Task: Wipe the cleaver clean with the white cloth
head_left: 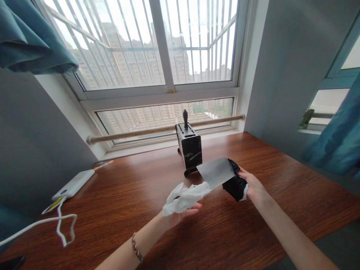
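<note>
In my right hand (253, 185) is a cleaver, its broad grey blade (216, 171) pointing left above the table. A black cloth (235, 186) with a bit of white at its edge bunches around the handle end, so the handle is mostly hidden. My left hand (180, 217), palm turned up, holds a crumpled white tissue (185, 198) at the near left corner of the blade. Whether the tissue touches the metal, I cannot tell. Just beyond the blade stands a black knife block (191, 153) with a single dark handle (185, 118) sticking up from it.
The brown wooden table (135, 176) reaches to a barred window (157, 48). A white power bank (73, 183) with a white cable (60, 225) lies at the left. A pale rail (140, 133) runs along the window. Part of a dark object (12, 262) shows at the lower left.
</note>
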### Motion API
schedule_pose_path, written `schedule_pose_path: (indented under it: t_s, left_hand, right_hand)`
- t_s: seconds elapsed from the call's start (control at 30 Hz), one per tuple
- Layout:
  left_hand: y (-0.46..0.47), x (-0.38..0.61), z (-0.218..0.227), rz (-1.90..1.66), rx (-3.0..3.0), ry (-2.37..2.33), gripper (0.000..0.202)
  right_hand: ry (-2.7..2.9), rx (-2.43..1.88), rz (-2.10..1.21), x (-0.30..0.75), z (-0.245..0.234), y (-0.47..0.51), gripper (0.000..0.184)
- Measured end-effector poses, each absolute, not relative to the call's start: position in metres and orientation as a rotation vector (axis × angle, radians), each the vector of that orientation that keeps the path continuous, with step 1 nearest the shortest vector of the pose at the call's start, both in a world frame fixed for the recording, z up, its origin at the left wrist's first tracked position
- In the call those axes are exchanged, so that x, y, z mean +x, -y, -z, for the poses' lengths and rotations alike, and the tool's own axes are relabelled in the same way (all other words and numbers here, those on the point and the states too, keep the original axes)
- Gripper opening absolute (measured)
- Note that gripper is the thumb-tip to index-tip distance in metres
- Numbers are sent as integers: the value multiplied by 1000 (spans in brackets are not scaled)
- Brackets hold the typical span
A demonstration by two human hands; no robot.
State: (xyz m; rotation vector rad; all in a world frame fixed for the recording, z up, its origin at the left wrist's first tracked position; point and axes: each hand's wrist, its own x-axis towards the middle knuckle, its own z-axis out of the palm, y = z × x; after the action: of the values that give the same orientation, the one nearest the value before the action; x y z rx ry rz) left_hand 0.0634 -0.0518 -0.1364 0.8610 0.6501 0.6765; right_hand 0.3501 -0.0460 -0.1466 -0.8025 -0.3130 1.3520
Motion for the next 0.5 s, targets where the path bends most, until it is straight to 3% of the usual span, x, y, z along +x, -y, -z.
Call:
schedule_pose_path:
  t_s: [0.07, 0.13, 0.3, 0.5]
  left_hand:
    - [48, 67, 133, -254, 799, -526, 72]
    - [47, 72, 132, -9, 814, -423, 80]
    - [61, 80, 147, -46, 808, -361, 27]
    - [67, 78, 165, -77, 762, -349, 20]
  right_hand:
    - [317, -857, -1371, 352, 143, 45, 39]
    - [329, -889, -1372, 351, 142, 44, 38]
    - [322, -910, -1309, 347, 149, 42, 34]
    - [218, -826, -1116, 360, 160, 52, 35]
